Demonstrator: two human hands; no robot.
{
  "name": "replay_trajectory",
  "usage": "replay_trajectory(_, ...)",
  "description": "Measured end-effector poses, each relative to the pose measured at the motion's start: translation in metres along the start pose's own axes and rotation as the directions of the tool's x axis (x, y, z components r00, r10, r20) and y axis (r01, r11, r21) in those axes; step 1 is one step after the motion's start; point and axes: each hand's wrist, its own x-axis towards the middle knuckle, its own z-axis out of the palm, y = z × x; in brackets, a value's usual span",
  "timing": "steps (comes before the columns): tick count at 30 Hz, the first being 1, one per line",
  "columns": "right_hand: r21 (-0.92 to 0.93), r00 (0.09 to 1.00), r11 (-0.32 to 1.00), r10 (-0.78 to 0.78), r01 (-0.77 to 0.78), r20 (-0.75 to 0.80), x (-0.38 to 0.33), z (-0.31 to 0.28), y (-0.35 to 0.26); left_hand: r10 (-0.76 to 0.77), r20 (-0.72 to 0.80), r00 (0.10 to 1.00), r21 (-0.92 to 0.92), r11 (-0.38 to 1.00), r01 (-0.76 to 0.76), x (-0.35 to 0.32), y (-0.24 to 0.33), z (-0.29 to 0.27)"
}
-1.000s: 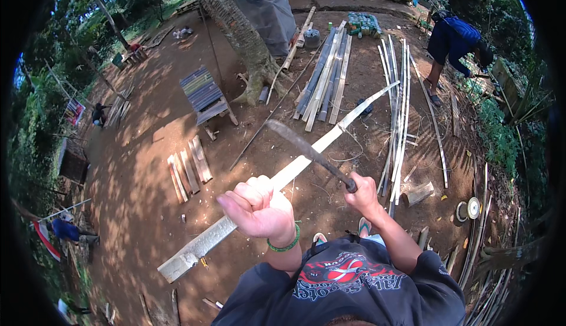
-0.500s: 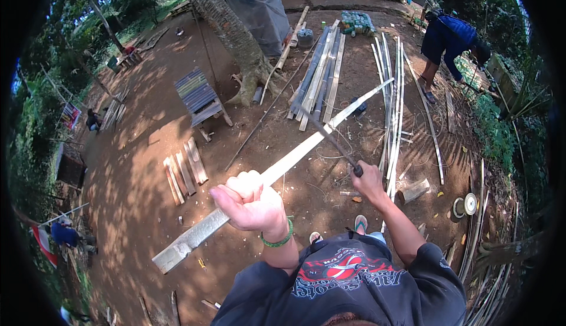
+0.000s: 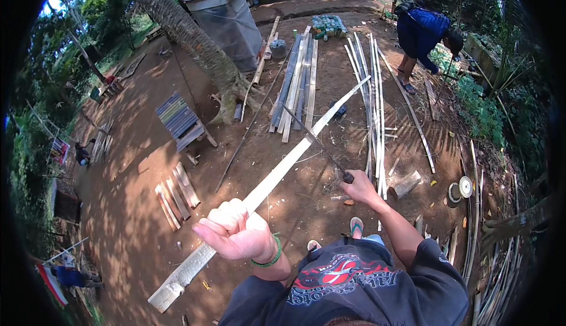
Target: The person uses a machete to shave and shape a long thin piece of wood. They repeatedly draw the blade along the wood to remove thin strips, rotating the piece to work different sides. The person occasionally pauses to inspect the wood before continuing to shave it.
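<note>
My left hand (image 3: 239, 231), a green woven band at its wrist, is closed round a long pale bamboo strip (image 3: 277, 175). The strip slants from a broad, rough end at the lower left to a narrow tip at the upper right. In my right hand (image 3: 364, 190) is the dark handle of a long-bladed knife (image 3: 321, 144), probably a machete. Its thin blade points up and to the left, crossing the strip beyond my left hand. Whether the edge bites into the bamboo I cannot tell.
Long bamboo strips (image 3: 377, 113) and split lengths (image 3: 299, 84) lie ahead on bare soil. Short pieces (image 3: 178, 193) lie left, near a slatted bamboo chair (image 3: 180, 119). A log piece (image 3: 405, 184) is close on the right. Another person (image 3: 421, 34) bends down at the far right.
The view has shifted, with the surroundings sliding left. My left hand sits lower in the picture and the strip slants more steeply. Both hands keep their grips, and the blade still crosses the strip.
</note>
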Motion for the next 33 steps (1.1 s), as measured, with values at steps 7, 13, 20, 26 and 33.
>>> replay_trajectory(7,0.065,0.961,0.959,-0.274,0.277,-0.042,-0.038,0.032,-0.083,0.021,-0.120,0.993,0.037,0.999,-0.017,0.011,-0.009,0.008)
replay_trajectory(13,-0.410,0.957,0.910,-0.172,0.064,-0.232,0.042,0.014,0.047,-0.095,-0.128,0.987,-0.070,0.994,0.087,0.005,-0.018,0.007)
replay_trajectory(20,0.555,0.908,0.720,0.296,-0.417,0.298,0.034,0.041,0.001,-0.046,-0.067,0.997,0.022,0.999,0.048,-0.004,-0.052,-0.009)
replay_trajectory(26,0.052,0.970,0.970,-0.239,0.237,0.034,-0.022,0.025,-0.069,-0.032,-0.118,0.993,-0.031,0.999,0.028,-0.002,-0.045,-0.002)
replay_trajectory(33,0.432,0.818,0.728,0.574,-0.532,0.039,0.073,-0.015,0.112,-0.029,-0.102,0.994,0.037,0.999,0.033,-0.004,-0.025,0.019)
